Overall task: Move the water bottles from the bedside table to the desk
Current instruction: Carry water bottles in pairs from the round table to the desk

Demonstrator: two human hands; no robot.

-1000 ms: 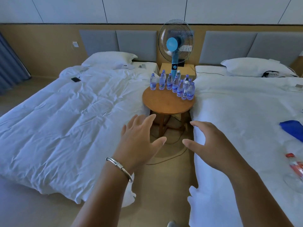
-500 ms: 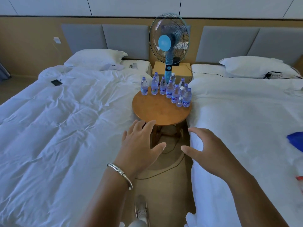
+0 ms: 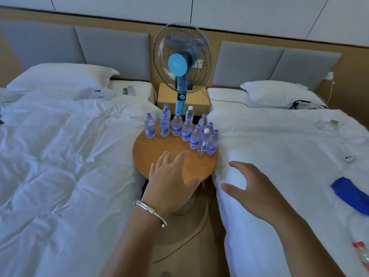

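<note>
Several small clear water bottles (image 3: 186,129) with purple caps stand upright along the back and right of a round wooden bedside table (image 3: 151,148) between two beds. My left hand (image 3: 171,184), a silver bracelet on its wrist, hovers over the table's near edge with fingers spread and holds nothing. My right hand (image 3: 251,186) is open over the edge of the right bed, just right of the table, also with nothing in it. Both hands are short of the bottles. No desk is in view.
A blue standing fan (image 3: 181,62) rises behind the table, in front of a wooden nightstand (image 3: 166,96). White-quilted beds (image 3: 60,156) flank the narrow aisle. A cable (image 3: 201,222) runs across the floor. A blue cloth (image 3: 351,192) and a red-capped bottle (image 3: 362,252) lie on the right bed.
The view has closed in on the round table. Both open hands have come forward, the left one from over the floor to over the table's near edge.
</note>
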